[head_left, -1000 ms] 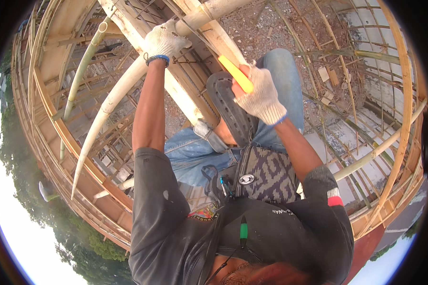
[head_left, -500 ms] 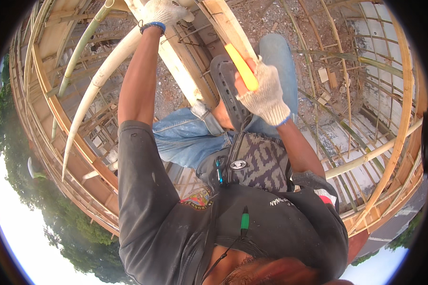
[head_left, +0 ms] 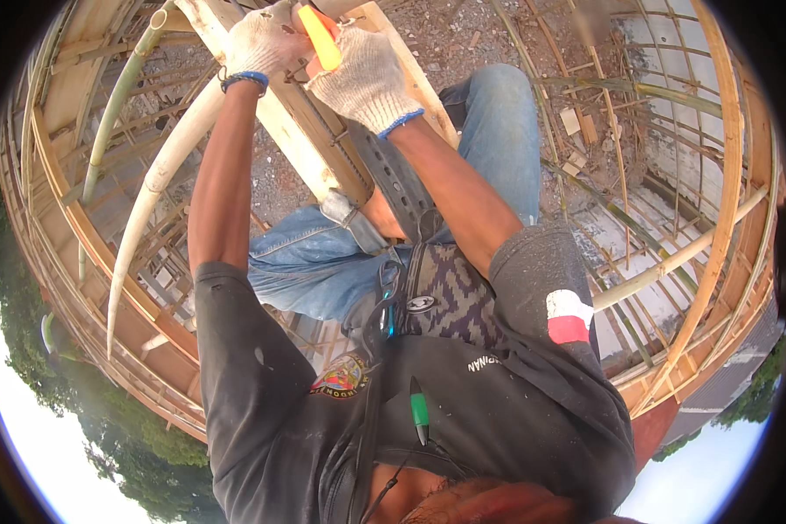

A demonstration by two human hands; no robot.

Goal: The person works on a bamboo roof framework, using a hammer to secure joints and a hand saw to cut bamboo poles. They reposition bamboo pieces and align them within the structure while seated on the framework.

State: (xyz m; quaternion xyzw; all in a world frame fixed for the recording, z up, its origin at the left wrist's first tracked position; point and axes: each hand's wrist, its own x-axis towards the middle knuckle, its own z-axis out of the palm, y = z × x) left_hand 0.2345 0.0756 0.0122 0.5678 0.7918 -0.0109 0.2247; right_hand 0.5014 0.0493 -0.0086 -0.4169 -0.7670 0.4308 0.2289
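My right hand (head_left: 362,77), in a knitted off-white glove, is closed around the orange handle of a tool (head_left: 320,37). A dark part shows at the handle's far end; the rest is cut off by the upper edge or hidden, so its kind is unclear. Beside it, my gloved left hand (head_left: 264,39) is curled over the pale wooden plank (head_left: 301,148). Its fingertips are hidden, and I cannot make out what they grip. Steel bars (head_left: 336,135) run between this plank and a second wooden plank (head_left: 424,92), below my hands.
A curved pale pole (head_left: 153,188) and a green bamboo pole (head_left: 122,100) stand to the left. My jeans-clad legs (head_left: 502,131) straddle the planks. Rubble ground lies below. Bamboo and a lattice of bars (head_left: 686,113) stretch to the right, with a bent wooden board (head_left: 729,175) beyond.
My right hand has swung left and up with the orange-handled tool, from over the right plank to beside my left hand. The left hand has shifted slightly left and down in view.
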